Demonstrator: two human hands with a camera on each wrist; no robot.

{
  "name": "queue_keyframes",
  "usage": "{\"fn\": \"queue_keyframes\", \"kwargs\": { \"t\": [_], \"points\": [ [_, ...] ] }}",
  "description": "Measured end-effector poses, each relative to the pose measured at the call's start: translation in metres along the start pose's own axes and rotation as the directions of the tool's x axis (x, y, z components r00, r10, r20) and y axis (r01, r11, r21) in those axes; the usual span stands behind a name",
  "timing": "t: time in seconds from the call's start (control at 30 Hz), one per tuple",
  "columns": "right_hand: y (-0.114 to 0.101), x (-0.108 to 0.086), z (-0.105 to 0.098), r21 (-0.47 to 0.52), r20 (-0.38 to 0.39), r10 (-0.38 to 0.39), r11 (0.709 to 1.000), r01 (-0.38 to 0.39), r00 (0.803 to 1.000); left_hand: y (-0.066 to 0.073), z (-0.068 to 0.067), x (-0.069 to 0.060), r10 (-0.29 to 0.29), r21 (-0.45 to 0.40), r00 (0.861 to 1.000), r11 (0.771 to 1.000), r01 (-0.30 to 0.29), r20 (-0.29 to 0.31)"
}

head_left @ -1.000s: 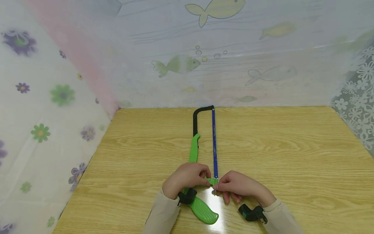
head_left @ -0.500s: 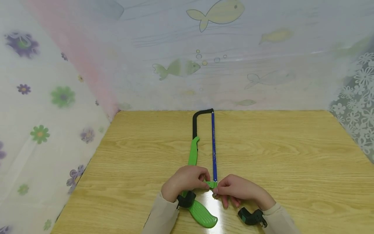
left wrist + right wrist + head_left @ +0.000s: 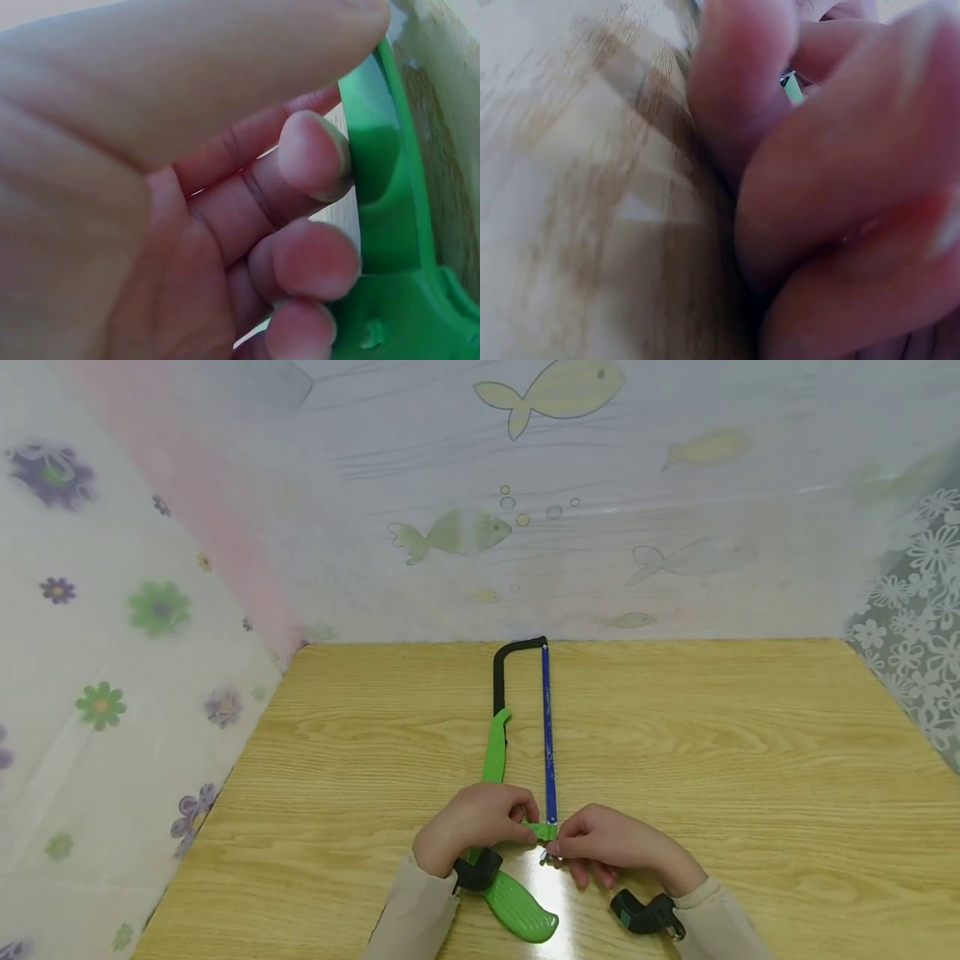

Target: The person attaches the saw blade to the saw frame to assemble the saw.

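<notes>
A hacksaw with a green grip (image 3: 522,910), a black bowed frame (image 3: 499,681) and a blue blade (image 3: 548,735) lies flat on the table. My left hand (image 3: 480,817) reaches over the frame and pinches the green blade holder (image 3: 542,832) at the blade's near end. Beside it my right hand (image 3: 618,839) has thumb and forefinger at a small metal wing nut (image 3: 548,857), partly hidden by the fingertips. In the left wrist view the left fingers (image 3: 311,259) are curled beside the green frame (image 3: 386,195). The right wrist view shows curled right fingers (image 3: 832,187) against the table.
The wood-grain table (image 3: 712,718) runs back to a curtain with fish prints (image 3: 450,531). A flowered sheet (image 3: 161,610) hangs at the left, a lace-patterned one (image 3: 911,652) at the right. Each wrist wears a small black camera.
The metal wing nut shows a different angle beside the right fingertips, whose hold shifts slightly. The left hand and the hacksaw keep their places; the head view has tilted a little.
</notes>
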State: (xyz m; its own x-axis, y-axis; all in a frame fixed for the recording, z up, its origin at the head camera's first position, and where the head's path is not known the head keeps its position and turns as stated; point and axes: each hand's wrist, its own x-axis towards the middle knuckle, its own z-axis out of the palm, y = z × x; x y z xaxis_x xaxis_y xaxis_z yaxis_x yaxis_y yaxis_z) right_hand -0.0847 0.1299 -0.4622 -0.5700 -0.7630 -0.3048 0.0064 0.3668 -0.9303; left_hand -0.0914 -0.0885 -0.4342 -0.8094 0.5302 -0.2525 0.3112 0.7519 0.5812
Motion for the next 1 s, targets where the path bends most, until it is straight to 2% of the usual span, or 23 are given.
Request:
{"fn": "queue_keyframes", "kwargs": {
  "t": [0.3,1.0],
  "points": [
    [-0.0011,-0.0004,0.0013,-0.020,-0.051,0.012,1.000,-0.013,0.999,0.0004,-0.0003,0.0004,-0.004,-0.002,1.000,1.000,0.004,0.003],
    [-0.0023,-0.0007,0.0010,-0.003,-0.053,-0.001,1.000,0.001,0.999,0.0006,-0.0009,-0.0001,0.002,0.004,1.000,1.000,-0.002,0.005]
  ]
}}
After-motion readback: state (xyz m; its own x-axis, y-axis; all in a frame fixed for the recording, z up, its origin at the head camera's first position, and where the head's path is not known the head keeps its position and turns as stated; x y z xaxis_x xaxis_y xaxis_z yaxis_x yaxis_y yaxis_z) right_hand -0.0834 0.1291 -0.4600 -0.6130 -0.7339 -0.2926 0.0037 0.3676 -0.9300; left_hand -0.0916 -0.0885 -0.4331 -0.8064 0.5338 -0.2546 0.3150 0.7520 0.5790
